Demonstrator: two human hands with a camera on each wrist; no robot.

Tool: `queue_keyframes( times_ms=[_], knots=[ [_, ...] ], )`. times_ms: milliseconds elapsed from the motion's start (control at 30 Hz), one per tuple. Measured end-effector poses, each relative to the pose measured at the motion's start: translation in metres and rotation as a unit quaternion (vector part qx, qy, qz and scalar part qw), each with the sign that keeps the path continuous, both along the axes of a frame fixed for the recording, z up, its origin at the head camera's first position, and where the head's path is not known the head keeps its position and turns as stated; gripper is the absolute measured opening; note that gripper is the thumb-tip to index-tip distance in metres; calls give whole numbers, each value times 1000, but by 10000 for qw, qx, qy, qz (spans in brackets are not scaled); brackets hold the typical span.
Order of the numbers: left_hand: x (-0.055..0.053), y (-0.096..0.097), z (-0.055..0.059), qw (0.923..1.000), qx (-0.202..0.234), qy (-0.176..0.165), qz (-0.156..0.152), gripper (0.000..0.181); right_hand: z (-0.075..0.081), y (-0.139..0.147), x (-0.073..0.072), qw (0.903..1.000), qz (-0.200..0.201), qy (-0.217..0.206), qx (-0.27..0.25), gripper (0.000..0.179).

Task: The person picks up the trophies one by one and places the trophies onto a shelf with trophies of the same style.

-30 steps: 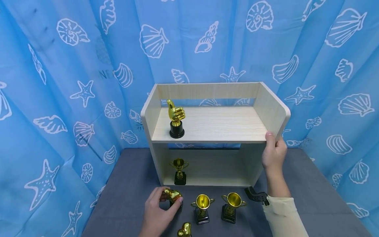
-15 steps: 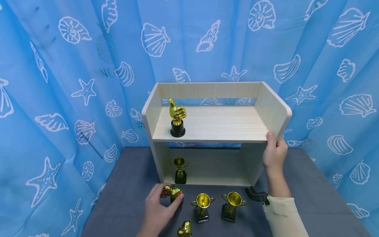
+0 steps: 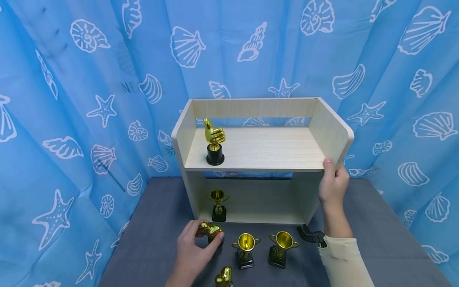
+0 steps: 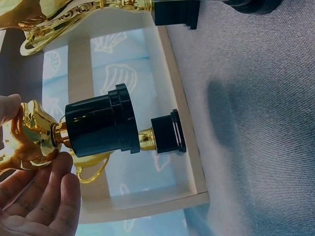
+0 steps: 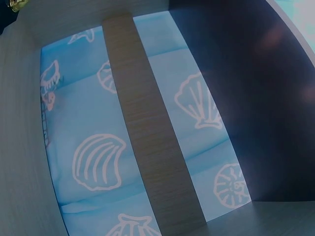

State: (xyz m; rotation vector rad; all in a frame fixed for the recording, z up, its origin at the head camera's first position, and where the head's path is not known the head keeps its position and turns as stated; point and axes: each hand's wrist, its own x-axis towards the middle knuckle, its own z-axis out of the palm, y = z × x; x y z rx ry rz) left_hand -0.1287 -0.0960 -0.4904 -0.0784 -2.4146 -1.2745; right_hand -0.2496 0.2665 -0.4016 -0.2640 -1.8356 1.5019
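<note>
My left hand (image 3: 195,249) pinches the golden top of a thumbs-up trophy (image 3: 210,230) in front of the shelf. In the left wrist view this trophy's black base (image 4: 101,120) hangs above the grey cloth, its shadow apart from it. My right hand (image 3: 332,185) grips the right side of the two-tier wooden shelf (image 3: 251,170), thumb on the front edge of the upper board; the other fingers are mostly hidden behind the side panel. Another thumbs-up trophy (image 3: 215,141) stands on the upper board at left. Below it, a golden cup trophy (image 3: 217,205) stands at the lower left.
Two golden cup trophies, a left one (image 3: 245,250) and a right one (image 3: 281,249), stand on the grey cloth (image 3: 143,239) before the shelf. Another golden trophy (image 3: 224,277) is cut off by the bottom edge. A blue shell-patterned curtain (image 3: 233,48) hangs behind.
My left hand has moved slightly forward toward the shelf with the thumbs-up trophy. The right hand keeps its grip on the shelf.
</note>
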Motion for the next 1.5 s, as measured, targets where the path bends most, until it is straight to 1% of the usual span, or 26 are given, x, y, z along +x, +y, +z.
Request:
queue_keyframes(
  times_ms=[467, 733, 933, 1133, 1367, 1500],
  knots=[
    [0, 2, 6, 9999, 78, 50, -42, 41, 0, -1, 0, 10000, 30, 17, -28, 48],
    [-1, 2, 8, 9998, 104, 164, -19, 41, -2, 1, 0, 9999, 37, -49, -81, 48],
    [-3, 3, 8, 9996, 123, 255, -43, 42, 0, 0, 0, 10000, 43, -30, -68, 48],
    [-3, 3, 10, 9996, 102, 263, -49, 42, 0, 0, 1, 9999, 47, -80, -48, 49],
    [-5, 4, 12, 9985, -5, 552, -51, 41, 1, 0, 1, 9999, 57, -119, -84, 49],
    [-5, 4, 12, 9981, -17, 617, -56, 41, 1, 0, 2, 9998, 62, -161, -81, 50]
  ],
)
